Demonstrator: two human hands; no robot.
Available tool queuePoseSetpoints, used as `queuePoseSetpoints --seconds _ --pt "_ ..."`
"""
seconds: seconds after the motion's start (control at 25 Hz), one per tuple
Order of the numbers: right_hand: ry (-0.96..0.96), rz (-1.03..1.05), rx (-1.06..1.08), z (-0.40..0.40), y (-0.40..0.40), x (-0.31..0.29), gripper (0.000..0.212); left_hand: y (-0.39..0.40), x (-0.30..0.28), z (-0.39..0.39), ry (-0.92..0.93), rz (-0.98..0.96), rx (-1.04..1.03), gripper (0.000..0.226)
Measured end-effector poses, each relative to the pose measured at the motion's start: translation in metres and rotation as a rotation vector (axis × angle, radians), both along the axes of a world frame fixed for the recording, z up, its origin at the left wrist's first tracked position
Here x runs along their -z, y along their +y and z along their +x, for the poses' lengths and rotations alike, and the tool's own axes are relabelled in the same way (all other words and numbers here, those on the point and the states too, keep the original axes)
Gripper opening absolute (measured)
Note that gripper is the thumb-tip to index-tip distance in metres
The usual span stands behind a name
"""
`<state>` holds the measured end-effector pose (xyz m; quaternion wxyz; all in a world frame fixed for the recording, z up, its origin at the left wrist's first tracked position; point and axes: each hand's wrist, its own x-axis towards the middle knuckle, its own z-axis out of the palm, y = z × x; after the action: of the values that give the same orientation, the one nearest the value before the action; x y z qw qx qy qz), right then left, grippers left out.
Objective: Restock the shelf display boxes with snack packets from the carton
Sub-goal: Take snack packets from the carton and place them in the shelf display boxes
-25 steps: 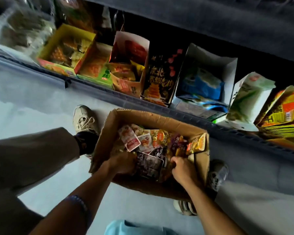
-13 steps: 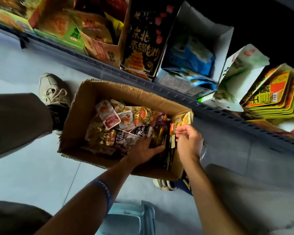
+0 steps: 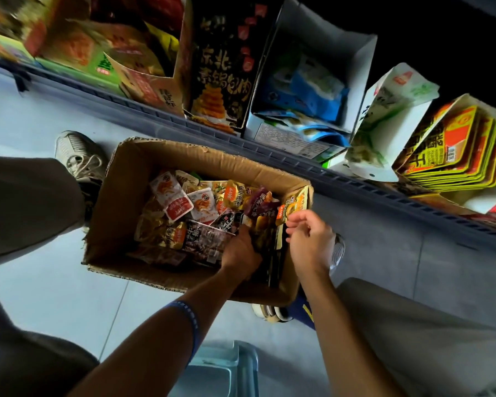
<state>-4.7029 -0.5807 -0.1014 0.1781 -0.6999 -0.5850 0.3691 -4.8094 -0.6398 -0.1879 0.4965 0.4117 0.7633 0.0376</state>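
Note:
A brown cardboard carton [image 3: 184,156] stands open on the floor between my feet, full of mixed snack packets [image 3: 181,207] in red, white, gold and purple. My left hand [image 3: 241,250] reaches deep into its right side, fingers buried among dark packets; whether it grips one I cannot tell. My right hand [image 3: 309,239] hovers at the carton's right wall, fingertips pinching the lower edge of a yellow packet [image 3: 294,206] that stands against the wall. Display boxes line the low shelf beyond: a black box [image 3: 221,67] and a white box with blue packets [image 3: 307,81].
The grey shelf rail [image 3: 355,179] runs diagonally behind the carton. More display boxes sit left [image 3: 103,53] and right [image 3: 390,116], with a stack of yellow packets [image 3: 453,147] at far right. My knees flank the carton. A pale blue stool [image 3: 224,368] is beneath me.
My view has swung down and toward the right. My left hand moved from the carton's left side to its right side; my right hand rose to the yellow packet at the wall.

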Motion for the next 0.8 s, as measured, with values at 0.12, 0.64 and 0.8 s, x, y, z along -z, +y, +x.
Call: queuePoseSetpoints --seconds 0.12,0.64,0.8 --pt "0.007 0.047 -0.059 0.003 -0.003 0.001 0.026 0.008 0.0 0.001 -0.075 -0.017 0.044 0.082" --pt "-0.117 -0.092 -0.001 -0.023 -0.003 0.001 0.021 -0.011 -0.053 -0.124 -0.429 0.039 -0.089 0.053" --pt "0.278 -0.34 0.019 -0.04 -0.03 -0.008 0.021 -0.036 -0.088 -0.147 -0.496 0.142 -0.306 0.049"
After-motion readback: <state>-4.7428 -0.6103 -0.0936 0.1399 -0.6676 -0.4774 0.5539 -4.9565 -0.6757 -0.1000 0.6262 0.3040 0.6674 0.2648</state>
